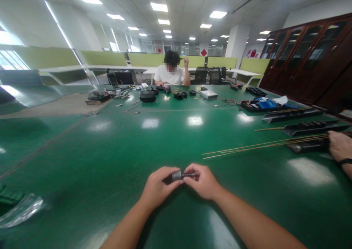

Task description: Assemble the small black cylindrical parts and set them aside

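Note:
Over the near middle of the green table, both hands meet at a small grey metal cylinder [176, 175] with a dark, ridged shaft [189, 175] sticking out to the right. My left hand [159, 186] grips the cylinder between thumb and fingers. With its thumb and fingertips closed, my right hand [203, 182] pinches the shaft. Fingers cover both ends of the piece, and I cannot tell whether cylinder and shaft are one part or two.
Long thin brass-coloured rods [242, 147] reach in from the right, where another person's hand [339, 144] touches a dark holder. A blue item [266, 103] lies in a tray behind. Across the green table [123, 146] sits a person [170, 75] behind a black case [147, 95] and scattered parts.

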Demonstrator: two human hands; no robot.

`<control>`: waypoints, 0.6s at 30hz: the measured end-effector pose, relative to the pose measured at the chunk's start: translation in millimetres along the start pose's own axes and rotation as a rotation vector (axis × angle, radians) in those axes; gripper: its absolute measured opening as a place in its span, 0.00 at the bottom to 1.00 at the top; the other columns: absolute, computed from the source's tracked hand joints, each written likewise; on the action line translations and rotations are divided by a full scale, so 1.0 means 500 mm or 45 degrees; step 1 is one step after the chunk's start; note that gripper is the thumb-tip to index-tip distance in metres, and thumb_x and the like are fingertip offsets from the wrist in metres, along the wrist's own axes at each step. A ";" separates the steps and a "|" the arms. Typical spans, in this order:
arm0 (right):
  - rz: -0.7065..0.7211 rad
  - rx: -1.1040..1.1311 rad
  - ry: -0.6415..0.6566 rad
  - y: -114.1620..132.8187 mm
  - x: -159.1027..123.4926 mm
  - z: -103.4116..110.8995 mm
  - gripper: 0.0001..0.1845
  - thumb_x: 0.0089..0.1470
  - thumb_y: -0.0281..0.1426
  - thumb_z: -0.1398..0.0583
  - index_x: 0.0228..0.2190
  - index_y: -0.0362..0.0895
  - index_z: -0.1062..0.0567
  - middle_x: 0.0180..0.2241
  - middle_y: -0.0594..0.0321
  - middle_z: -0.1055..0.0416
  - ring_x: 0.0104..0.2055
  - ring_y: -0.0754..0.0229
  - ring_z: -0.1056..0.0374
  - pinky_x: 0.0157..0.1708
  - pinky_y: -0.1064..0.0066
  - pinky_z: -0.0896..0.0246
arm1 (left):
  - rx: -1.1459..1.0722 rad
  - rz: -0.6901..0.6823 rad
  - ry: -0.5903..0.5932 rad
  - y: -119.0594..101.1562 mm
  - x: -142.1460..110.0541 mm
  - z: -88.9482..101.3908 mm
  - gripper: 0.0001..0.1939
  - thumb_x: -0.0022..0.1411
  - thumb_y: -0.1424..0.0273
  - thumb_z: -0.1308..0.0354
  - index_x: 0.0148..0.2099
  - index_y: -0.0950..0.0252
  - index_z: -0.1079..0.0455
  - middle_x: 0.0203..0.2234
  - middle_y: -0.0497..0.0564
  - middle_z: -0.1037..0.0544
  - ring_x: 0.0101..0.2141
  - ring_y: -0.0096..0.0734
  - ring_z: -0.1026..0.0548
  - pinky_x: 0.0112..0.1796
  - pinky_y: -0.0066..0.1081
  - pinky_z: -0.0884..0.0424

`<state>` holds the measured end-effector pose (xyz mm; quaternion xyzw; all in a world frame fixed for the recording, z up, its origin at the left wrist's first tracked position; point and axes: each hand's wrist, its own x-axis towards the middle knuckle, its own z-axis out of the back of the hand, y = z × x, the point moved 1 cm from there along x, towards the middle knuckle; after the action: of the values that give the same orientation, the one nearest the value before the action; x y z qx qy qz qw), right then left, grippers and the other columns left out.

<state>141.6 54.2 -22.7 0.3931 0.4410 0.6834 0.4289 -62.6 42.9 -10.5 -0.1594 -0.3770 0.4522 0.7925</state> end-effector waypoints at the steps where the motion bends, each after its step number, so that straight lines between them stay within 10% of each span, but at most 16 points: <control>1: -0.002 0.001 -0.001 0.000 0.000 0.000 0.07 0.50 0.30 0.36 0.34 0.43 0.24 0.31 0.62 0.24 0.30 0.62 0.29 0.33 0.72 0.34 | 0.002 0.001 0.001 -0.001 0.000 0.000 0.15 0.58 0.59 0.34 0.45 0.59 0.24 0.37 0.51 0.19 0.37 0.35 0.21 0.40 0.31 0.25; 18: -0.031 0.050 -0.022 -0.012 0.000 -0.002 0.06 0.51 0.31 0.37 0.33 0.43 0.26 0.28 0.65 0.27 0.26 0.64 0.33 0.28 0.74 0.38 | -0.031 0.039 -0.029 0.001 0.002 0.000 0.15 0.57 0.60 0.34 0.45 0.58 0.23 0.38 0.51 0.19 0.38 0.36 0.21 0.41 0.32 0.24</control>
<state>142.2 55.5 -28.8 0.4020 0.4554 0.6659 0.4331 -62.7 43.9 -10.4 -0.1698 -0.3888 0.4614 0.7791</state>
